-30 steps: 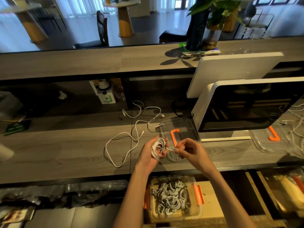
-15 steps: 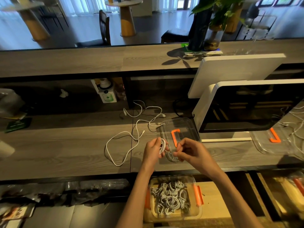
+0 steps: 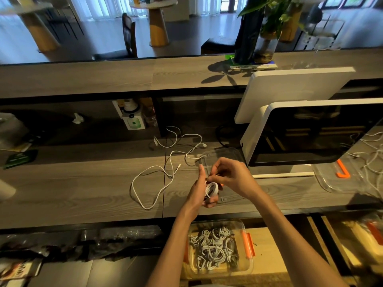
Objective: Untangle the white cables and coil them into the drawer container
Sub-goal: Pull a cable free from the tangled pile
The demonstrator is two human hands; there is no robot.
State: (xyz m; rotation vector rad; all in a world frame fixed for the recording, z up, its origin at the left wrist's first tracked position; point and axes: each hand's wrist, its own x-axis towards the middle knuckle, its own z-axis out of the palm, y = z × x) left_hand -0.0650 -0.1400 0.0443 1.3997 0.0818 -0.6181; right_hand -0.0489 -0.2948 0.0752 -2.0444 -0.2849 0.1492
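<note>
The left hand (image 3: pixel 200 188) has its grip clamped on a small coil of white cable (image 3: pixel 211 189), fingers curled under the bundle and the palm turned inward. The right hand (image 3: pixel 230 176) sits at 1 o'clock from the coil, its thumb and fingertips pinching together at the bundle's top, apparently on the cable's free end; the plug itself is too small to make out.

This looks like the finishing wrap on one cable. To do it well, the left grip should stay firm around the loops so they do not spring apart, while the right hand passes the tail around the middle of the coil and tucks it through snugly. The end should be left short, since a long tail would likely snag on other coils.

The drawer container (image 3: pixel 246 266) lies open at 6 o'clock from the hands, below the edge of the surface (image 3: pixel 83 189), already holding many coiled cables (image 3: pixel 213 247). The finished coil can drop straight down into it.

At 10 o'clock from the hands, loose white cables (image 3: pixel 157 177) sprawl across the surface, well apart from the coil and not yet wound. A clear lid (image 3: pixel 226 153) with an orange latch lies just behind the hands, partly hidden by them.
</note>
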